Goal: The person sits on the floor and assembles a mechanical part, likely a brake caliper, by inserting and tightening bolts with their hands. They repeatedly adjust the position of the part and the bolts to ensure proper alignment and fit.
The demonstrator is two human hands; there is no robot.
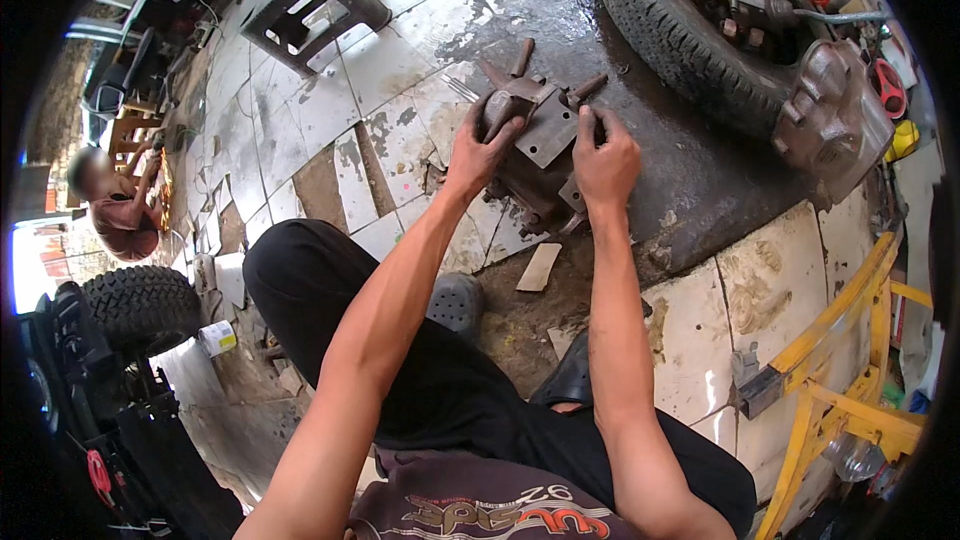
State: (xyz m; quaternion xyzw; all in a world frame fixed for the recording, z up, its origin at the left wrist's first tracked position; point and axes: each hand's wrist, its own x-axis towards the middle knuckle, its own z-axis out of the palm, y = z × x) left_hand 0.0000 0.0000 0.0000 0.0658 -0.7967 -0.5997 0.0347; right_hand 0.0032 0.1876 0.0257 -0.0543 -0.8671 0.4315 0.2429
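A rusty brown metal machine part (540,155) with protruding studs stands on the oily tiled floor (400,60) in front of me. My left hand (478,148) grips its upper left side, fingers curled over the top. My right hand (604,155) holds its right edge, fingertips pinched on a stud or bolt near the grey flat plate. Both forearms reach up from the lower edge over my black trousers and dark shoes.
A large tyre (690,35) with metal parts inside lies at the upper right beside a grey casting (835,120). A dark plastic stool (310,5) stands at the top. A yellow metal frame (840,380) is at the right. Another person (115,205) sits at the far left near a knobby tyre (140,305).
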